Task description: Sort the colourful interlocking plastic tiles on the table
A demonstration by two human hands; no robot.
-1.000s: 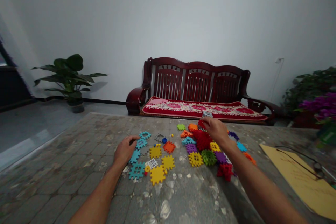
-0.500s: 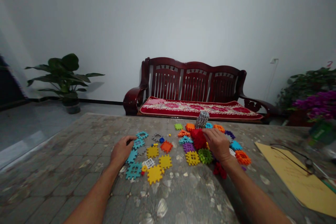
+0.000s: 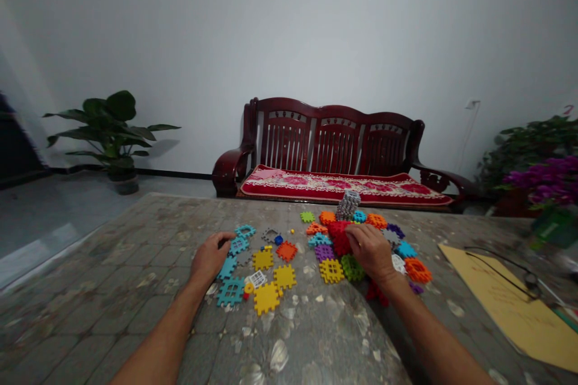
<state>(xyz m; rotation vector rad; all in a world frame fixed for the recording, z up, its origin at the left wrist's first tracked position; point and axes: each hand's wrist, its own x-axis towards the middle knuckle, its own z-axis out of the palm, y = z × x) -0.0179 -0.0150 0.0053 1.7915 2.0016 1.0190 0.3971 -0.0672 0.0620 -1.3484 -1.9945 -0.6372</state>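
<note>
My left hand [image 3: 211, 258] rests on the table at the left, its fingers apart and holding nothing. Beside its fingertips lie teal interlocking plastic pieces [image 3: 238, 245], some with window grids. My right hand [image 3: 371, 249] has its fingers closed at the right side of a stack of red interlocking pieces [image 3: 339, 237]; the exact grip is partly hidden. Against that stack lie a purple piece [image 3: 324, 252], a yellow window piece [image 3: 331, 271] and a green piece [image 3: 353, 267]. More red pieces [image 3: 376, 293] show below my right wrist.
Behind the red stack stands a tall grey stack [image 3: 348, 205]. Yellow square pieces [image 3: 266, 298] and an orange one [image 3: 286, 251] lie mid-table. At the right are orange pieces [image 3: 418, 270], a yellow envelope [image 3: 510, 307] and glasses [image 3: 530, 281]. A wooden bench [image 3: 336, 138] stands beyond.
My right hand has shifted slightly at the red stack, uncovering more of the grey and white pieces beyond it. My left hand stays in place.
</note>
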